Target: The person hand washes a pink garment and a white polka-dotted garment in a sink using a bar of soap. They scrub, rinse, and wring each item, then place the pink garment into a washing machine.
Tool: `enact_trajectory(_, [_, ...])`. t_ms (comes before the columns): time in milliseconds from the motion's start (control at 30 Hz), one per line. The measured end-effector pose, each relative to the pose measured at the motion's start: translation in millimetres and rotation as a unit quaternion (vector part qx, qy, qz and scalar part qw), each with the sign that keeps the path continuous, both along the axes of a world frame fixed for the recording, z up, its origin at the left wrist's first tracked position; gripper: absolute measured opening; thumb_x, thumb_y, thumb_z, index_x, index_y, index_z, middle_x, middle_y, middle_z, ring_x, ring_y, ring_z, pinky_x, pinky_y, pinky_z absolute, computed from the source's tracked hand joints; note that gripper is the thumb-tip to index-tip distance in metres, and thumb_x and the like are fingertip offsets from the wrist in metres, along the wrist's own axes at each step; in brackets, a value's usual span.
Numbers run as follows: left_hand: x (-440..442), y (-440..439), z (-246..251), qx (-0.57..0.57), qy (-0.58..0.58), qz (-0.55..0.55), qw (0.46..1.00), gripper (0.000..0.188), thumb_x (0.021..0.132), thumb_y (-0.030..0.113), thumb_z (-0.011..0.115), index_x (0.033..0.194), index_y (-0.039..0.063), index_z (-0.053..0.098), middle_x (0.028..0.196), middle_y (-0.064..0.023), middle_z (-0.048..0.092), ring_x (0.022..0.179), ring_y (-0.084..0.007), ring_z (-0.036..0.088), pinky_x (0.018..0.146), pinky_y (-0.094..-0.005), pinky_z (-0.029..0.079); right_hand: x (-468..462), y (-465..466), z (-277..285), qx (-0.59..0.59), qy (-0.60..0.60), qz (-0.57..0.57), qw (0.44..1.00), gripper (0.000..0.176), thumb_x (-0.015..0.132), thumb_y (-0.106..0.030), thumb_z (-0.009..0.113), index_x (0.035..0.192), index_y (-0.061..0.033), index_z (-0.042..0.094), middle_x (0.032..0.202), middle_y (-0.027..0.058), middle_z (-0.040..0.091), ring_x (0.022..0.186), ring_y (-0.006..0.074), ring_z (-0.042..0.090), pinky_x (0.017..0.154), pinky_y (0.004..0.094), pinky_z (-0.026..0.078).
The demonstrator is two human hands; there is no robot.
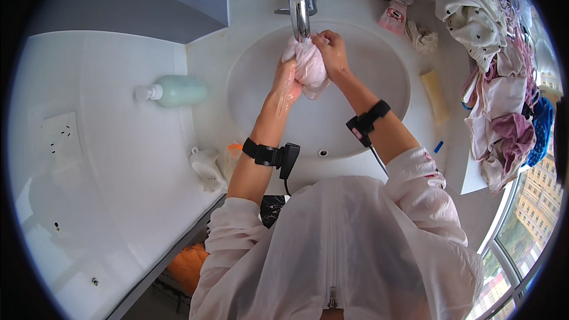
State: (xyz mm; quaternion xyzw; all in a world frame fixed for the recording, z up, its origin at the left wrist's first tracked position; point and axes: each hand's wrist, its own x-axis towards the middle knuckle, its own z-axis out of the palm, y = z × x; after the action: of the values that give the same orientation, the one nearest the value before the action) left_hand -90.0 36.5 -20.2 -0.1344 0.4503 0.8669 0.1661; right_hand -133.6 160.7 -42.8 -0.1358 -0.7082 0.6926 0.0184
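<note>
A wet pale pink cloth [311, 69] is bunched between my two hands, right under the spout of a chrome faucet [298, 13]. My left hand [286, 80] grips the cloth's lower left side, its skin wet and shiny. On the upper right, my right hand [331, 53] holds the cloth with bent fingers. Both hands are above the white oval washbasin [369, 115], whose overflow hole shows near the front. Whether water runs from the spout is hard to tell.
A pump bottle [182, 91] of pale green liquid and a white ceramic-like piece [208, 170] are at the left. On the right are small socks [393, 15], a crumpled beige cloth [421, 37], a yellow bar [435, 97], a blue clip-like piece [438, 146] and piled clothes [473, 22].
</note>
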Motion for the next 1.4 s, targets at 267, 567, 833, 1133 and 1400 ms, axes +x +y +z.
enact_trajectory(267, [-1.8, -23.5, -30.4, 0.167, 0.119, -0.079, 0.976, 0.037, 0.098, 0.037, 0.038, 0.116, 0.007, 0.052, 0.113, -0.0072, 0.058, 0.105, -0.0232, 0.058, 0.091, -0.0366, 0.049, 86.1, -56.1, 47.2, 0.272, 0.197, 0.077, 0.939, 0.015, 0.076, -0.027, 0.067, 0.076, -0.0118, 0.068, 0.116, 0.0153, 0.053, 0.104, 0.0387, 0.046, 0.081, 0.0553, 0.037])
enact_trajectory(567, [8.5, -29.7, 26.7, 0.124, -0.026, 0.108, 0.986, 0.049, 0.098, 0.036, 0.031, 0.136, 0.006, 0.042, 0.136, -0.013, 0.047, 0.128, -0.0318, 0.044, 0.106, -0.0498, 0.037, 13.7, 12.8, 11.6, -0.346, -0.109, 0.164, 0.917, 0.046, 0.085, -0.025, 0.065, 0.126, -0.0077, 0.051, 0.124, 0.0188, 0.045, 0.116, 0.0329, 0.047, 0.096, 0.0415, 0.041])
enact_trajectory(833, [14.4, -48.0, 52.8, 0.238, 0.01, 0.071, 0.969, 0.049, 0.095, 0.03, 0.033, 0.134, 0.001, 0.043, 0.136, -0.0157, 0.047, 0.127, -0.0346, 0.045, 0.106, -0.0508, 0.037, 49.7, 4.7, -71.4, 0.189, -0.128, 0.278, 0.933, 0.09, 0.064, -0.021, 0.081, 0.141, -0.0149, 0.035, 0.146, 0.0175, 0.032, 0.127, 0.0334, 0.042, 0.107, 0.0466, 0.032])
enact_trajectory(1133, [18.6, -72.0, 23.1, 0.152, -0.122, 0.156, 0.968, 0.048, 0.094, 0.04, 0.04, 0.131, 0.01, 0.047, 0.135, -0.0111, 0.048, 0.126, -0.03, 0.044, 0.107, -0.0507, 0.031, 22.0, 43.5, 13.5, -0.497, -0.1, 0.03, 0.861, 0.022, 0.088, -0.005, 0.048, 0.108, 0.005, 0.051, 0.096, 0.013, 0.061, 0.089, 0.0289, 0.065, 0.076, 0.0331, 0.057])
enact_trajectory(1400, [33.8, -16.9, 10.2, 0.137, -0.156, 0.013, 0.978, 0.066, 0.092, 0.057, 0.045, 0.143, 0.02, 0.026, 0.146, -0.0143, 0.031, 0.132, -0.0338, 0.036, 0.104, -0.0541, 0.031, 47.5, -1.7, 66.0, 0.249, 0.213, 0.169, 0.929, 0.029, 0.071, 0.007, 0.052, 0.098, 0.0066, 0.061, 0.098, 0.0214, 0.062, 0.102, 0.0426, 0.057, 0.086, 0.044, 0.048])
